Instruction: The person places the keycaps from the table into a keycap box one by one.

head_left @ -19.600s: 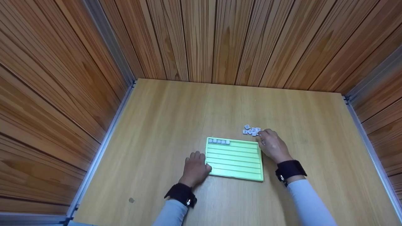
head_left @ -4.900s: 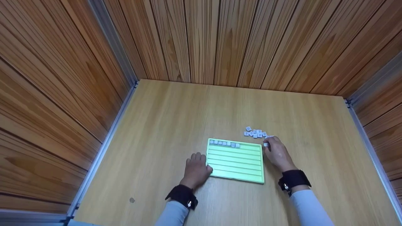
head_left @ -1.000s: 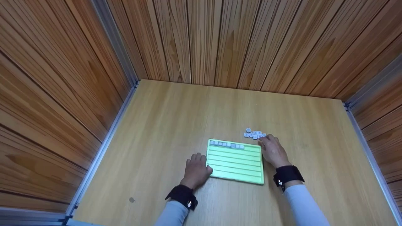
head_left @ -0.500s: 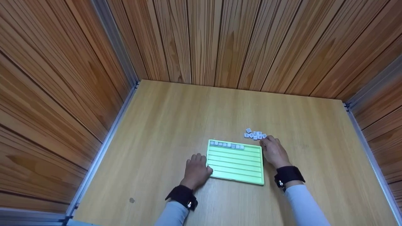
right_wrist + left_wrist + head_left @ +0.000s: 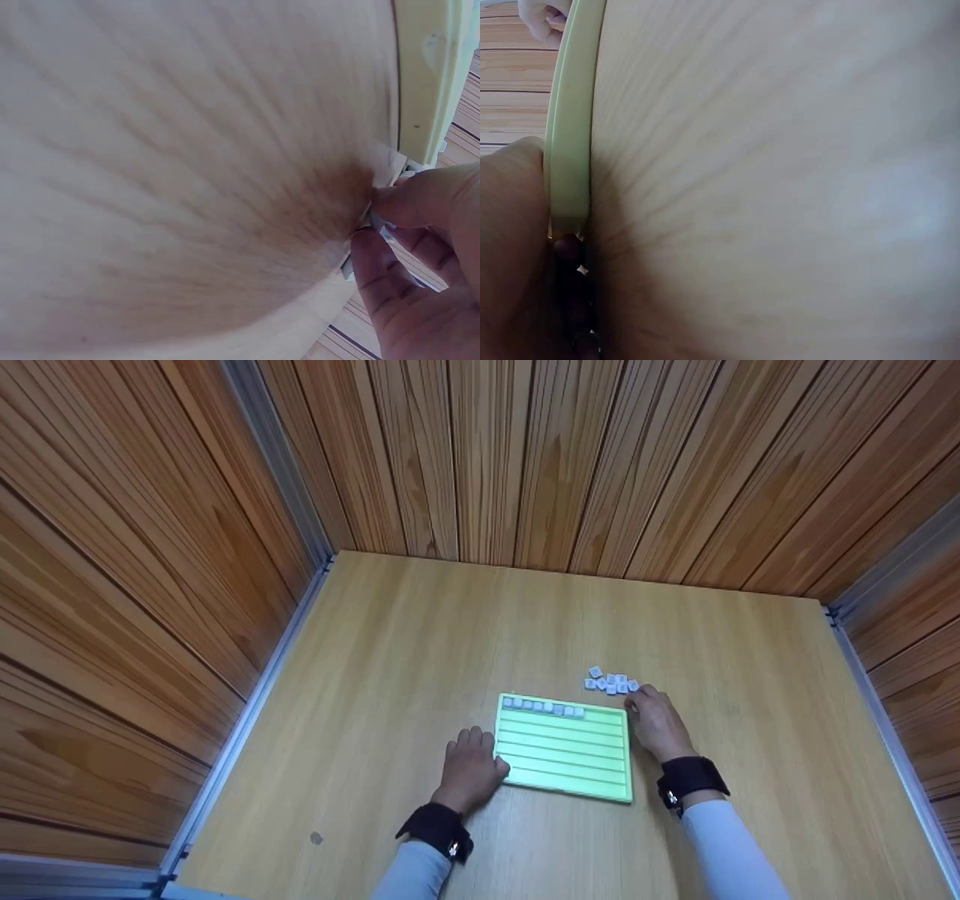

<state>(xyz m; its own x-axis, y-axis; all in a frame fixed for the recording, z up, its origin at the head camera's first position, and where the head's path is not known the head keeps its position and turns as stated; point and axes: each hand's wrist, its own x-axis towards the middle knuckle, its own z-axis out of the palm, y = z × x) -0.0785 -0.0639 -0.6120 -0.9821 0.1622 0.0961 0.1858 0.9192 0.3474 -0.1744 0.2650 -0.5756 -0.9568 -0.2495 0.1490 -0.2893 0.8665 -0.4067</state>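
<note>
A light green board [image 5: 562,751] with raised ridges lies on the table in the head view. Along its top row, from the left corner, stands a line of small white tiles [image 5: 544,707]. My left hand [image 5: 470,769] rests at the board's left edge, thumb over the rim and fingers stretched on the table alongside. Beyond the top right corner, my right hand [image 5: 660,725] pinches a small pale tile [image 5: 377,220] between thumb and fingertip, seen in the right wrist view. Several loose marked tiles [image 5: 611,685] lie just left of those fingers.
The wooden table [image 5: 390,660] is enclosed by plank walls [image 5: 555,465] at the back and sides, with metal strips [image 5: 247,720] along the side edges. A dark round spot [image 5: 316,838] marks the tabletop at the lower left.
Since the oldest frame the tile row has grown longer rightward, by one tile since 4.9 seconds ago. Over the last second the right hand has barely moved; the left hand stays in place.
</note>
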